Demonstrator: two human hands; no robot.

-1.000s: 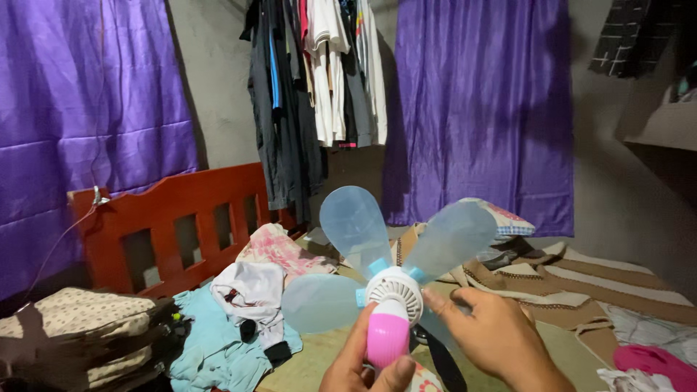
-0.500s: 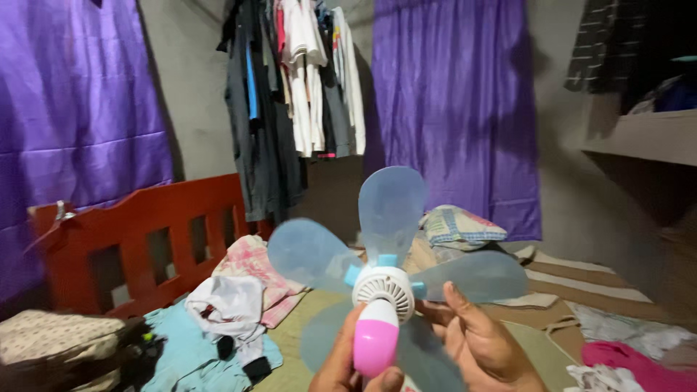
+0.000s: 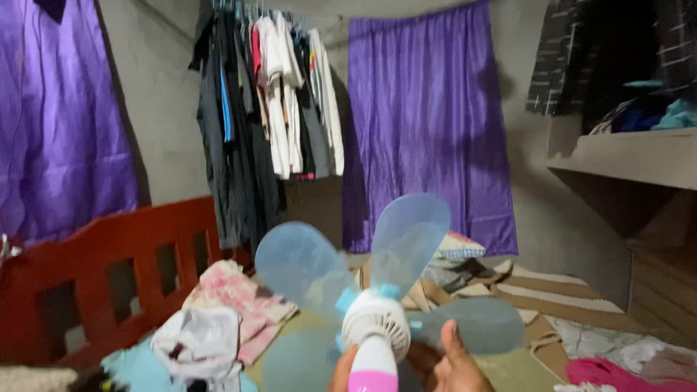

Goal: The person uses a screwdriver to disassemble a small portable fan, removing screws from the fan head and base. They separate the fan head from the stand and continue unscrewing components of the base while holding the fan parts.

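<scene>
A small hand-held fan (image 3: 375,328) with a white hub, a pink handle and several pale blue translucent blades fills the lower middle of the head view. My left hand (image 3: 343,376) grips the pink handle at the bottom edge; only a sliver of it shows. My right hand (image 3: 451,361) is just right of the hub, behind the lower right blade, thumb raised near the blade. The blades look blurred.
A red wooden bed frame (image 3: 116,254) stands at the left with a heap of clothes (image 3: 218,319) beside it. Clothes hang on a rail (image 3: 268,109) against the grey wall. Purple curtains (image 3: 428,123) hang behind. A shelf (image 3: 624,156) juts out at the right. A striped mat (image 3: 552,290) lies beyond.
The blades have turned to new positions. The view has tilted up and to the right, so both hands sit lower in the picture and show less.
</scene>
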